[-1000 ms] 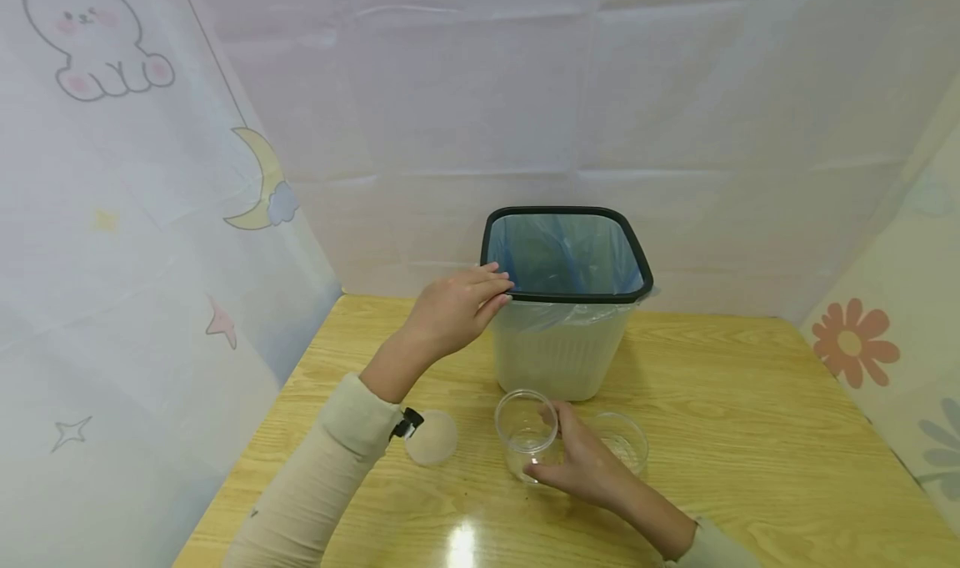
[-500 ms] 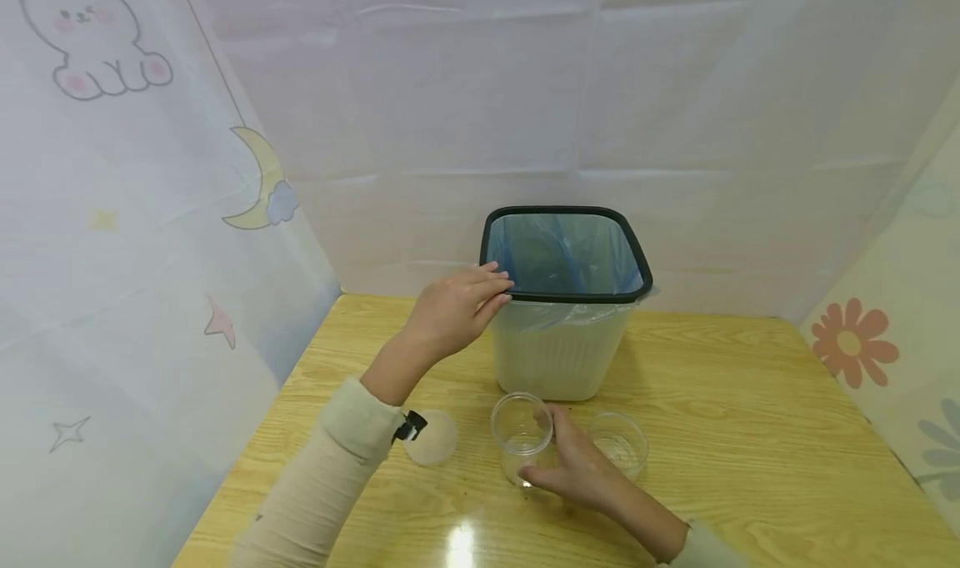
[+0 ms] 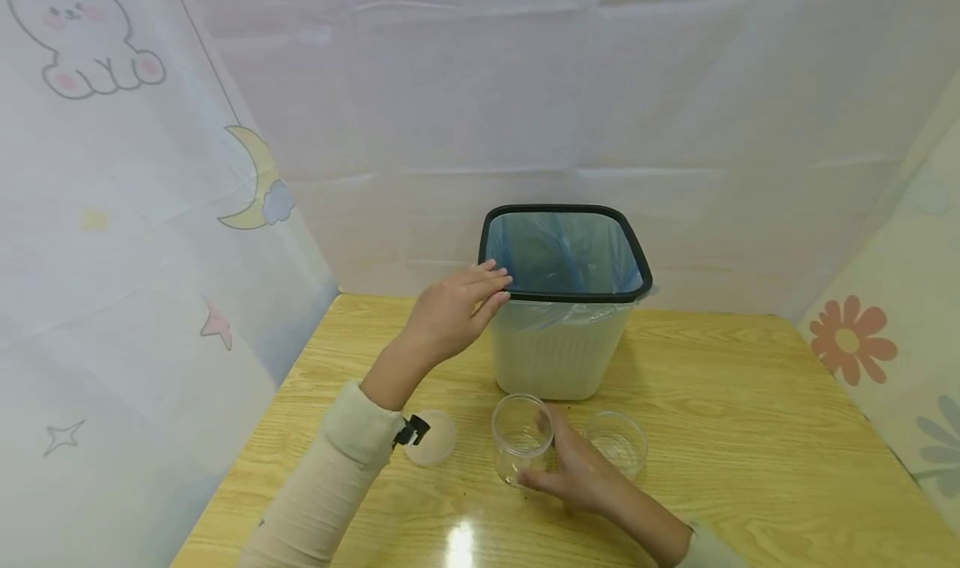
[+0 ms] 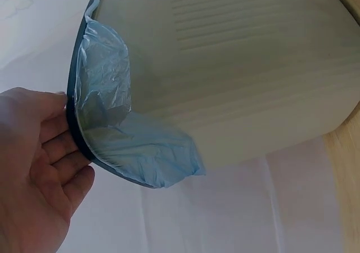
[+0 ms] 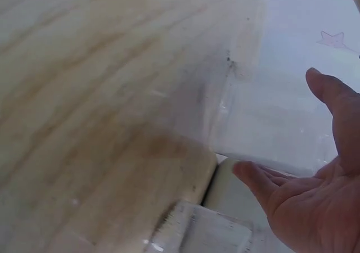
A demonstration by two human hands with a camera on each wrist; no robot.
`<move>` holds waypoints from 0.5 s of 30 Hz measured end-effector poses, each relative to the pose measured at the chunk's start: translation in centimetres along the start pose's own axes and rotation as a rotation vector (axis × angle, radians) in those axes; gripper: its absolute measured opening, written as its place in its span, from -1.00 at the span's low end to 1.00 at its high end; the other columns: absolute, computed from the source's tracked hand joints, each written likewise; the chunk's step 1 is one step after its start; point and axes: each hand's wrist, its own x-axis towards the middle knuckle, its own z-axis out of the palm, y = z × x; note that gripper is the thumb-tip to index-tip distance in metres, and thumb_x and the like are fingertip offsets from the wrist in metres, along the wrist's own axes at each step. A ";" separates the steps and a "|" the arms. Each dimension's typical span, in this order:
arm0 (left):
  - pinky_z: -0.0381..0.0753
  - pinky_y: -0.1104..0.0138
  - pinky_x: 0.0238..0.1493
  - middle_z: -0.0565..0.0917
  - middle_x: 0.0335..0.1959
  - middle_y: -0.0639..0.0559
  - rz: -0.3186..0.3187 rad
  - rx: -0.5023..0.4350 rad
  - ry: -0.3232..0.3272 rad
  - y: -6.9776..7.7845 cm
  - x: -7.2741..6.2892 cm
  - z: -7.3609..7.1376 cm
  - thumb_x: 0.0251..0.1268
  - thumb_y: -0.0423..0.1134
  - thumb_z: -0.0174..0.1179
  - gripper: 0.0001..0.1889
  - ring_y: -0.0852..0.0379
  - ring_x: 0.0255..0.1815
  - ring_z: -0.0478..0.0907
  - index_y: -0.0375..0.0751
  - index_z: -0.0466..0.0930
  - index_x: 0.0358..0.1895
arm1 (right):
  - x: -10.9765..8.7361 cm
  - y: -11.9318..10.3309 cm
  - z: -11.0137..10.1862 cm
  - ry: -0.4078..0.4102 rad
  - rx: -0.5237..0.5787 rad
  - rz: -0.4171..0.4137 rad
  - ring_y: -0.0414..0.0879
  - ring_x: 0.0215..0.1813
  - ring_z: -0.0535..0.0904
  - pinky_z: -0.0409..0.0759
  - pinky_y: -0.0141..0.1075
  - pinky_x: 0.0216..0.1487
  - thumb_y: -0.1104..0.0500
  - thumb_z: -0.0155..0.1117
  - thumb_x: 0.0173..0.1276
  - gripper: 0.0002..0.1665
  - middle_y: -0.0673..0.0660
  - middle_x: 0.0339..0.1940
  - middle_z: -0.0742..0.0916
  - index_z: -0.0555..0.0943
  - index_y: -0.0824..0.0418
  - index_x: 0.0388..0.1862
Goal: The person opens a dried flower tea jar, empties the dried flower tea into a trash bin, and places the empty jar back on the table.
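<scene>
A pale bin (image 3: 558,355) with a black rim (image 3: 573,299) and a bluish plastic liner stands on the table. My left hand (image 3: 450,314) rests on the rim's near left corner, fingers laid loosely over it. In the left wrist view, the thumb and fingertips touch the dark rim beside the folded liner (image 4: 140,146). In front of the bin, my right hand (image 3: 581,468) holds a lidless clear plastic jar (image 3: 517,434) from the right side, thumb near its base and fingers behind. The jar is upright, with its open mouth facing up.
A translucent round lid (image 3: 432,439) lies on the table left of the jar, near the left cuff. Another clear round container (image 3: 618,447) stands just right of the right hand. Fabric walls (image 3: 450,118) enclose the wooden table (image 3: 750,426).
My right hand and the jar have shifted slightly left and nearer to me. The left hand stays on the bin's rim.
</scene>
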 end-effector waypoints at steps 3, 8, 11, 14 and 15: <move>0.43 0.15 0.43 0.56 0.36 0.03 -0.011 -0.002 -0.016 0.1 -0.1 0.0 0.61 -0.02 0.03 -0.58 0.12 0.48 0.38 -0.08 0.57 0.36 | -0.3 -0.6 -0.7 -0.024 -0.047 0.028 0.33 0.31 0.52 0.54 0.27 0.20 -0.17 0.56 0.19 0.24 0.40 0.36 0.54 0.05 0.20 0.62; 0.33 0.16 0.50 0.38 0.51 -0.01 -0.004 0.004 -0.049 0.2 -0.3 -0.1 0.64 0.02 -0.04 -0.48 0.10 0.57 0.22 -0.14 0.39 0.49 | -1.1 -1.6 -2.7 -0.082 -0.156 0.015 0.32 0.38 0.47 0.49 0.27 0.28 -0.05 0.55 0.24 0.03 0.36 0.40 0.52 0.25 0.26 0.55; 0.18 0.16 0.57 0.18 0.61 -0.07 0.003 0.008 -0.066 0.0 -0.7 0.1 0.66 0.06 -0.09 -0.38 0.06 0.64 0.03 -0.21 0.19 0.58 | -1.5 -2.0 -4.2 -0.109 -0.224 0.002 0.33 0.39 0.46 0.46 0.26 0.32 -0.01 0.49 0.31 -0.15 0.36 0.39 0.53 0.39 0.31 0.46; 0.05 0.12 0.62 0.02 0.65 -0.14 -0.008 -0.002 -0.066 -0.6 -1.3 0.5 0.66 0.14 -0.20 -0.28 0.00 0.67 -0.11 -0.29 0.02 0.62 | -1.8 -1.9 -5.8 -0.093 -0.290 0.024 0.35 0.34 0.49 0.48 0.25 0.29 -0.06 0.42 0.37 -0.22 0.38 0.34 0.57 0.46 0.38 0.38; 0.04 0.09 0.62 0.00 0.66 -0.17 -0.016 -0.012 -0.060 -0.8 -1.6 0.7 0.66 0.17 -0.23 -0.26 -0.02 0.68 -0.12 -0.30 -0.01 0.62 | -1.8 -1.8 -6.3 -0.087 -0.297 0.038 0.34 0.35 0.49 0.48 0.24 0.30 -0.07 0.40 0.38 -0.23 0.37 0.34 0.57 0.47 0.38 0.38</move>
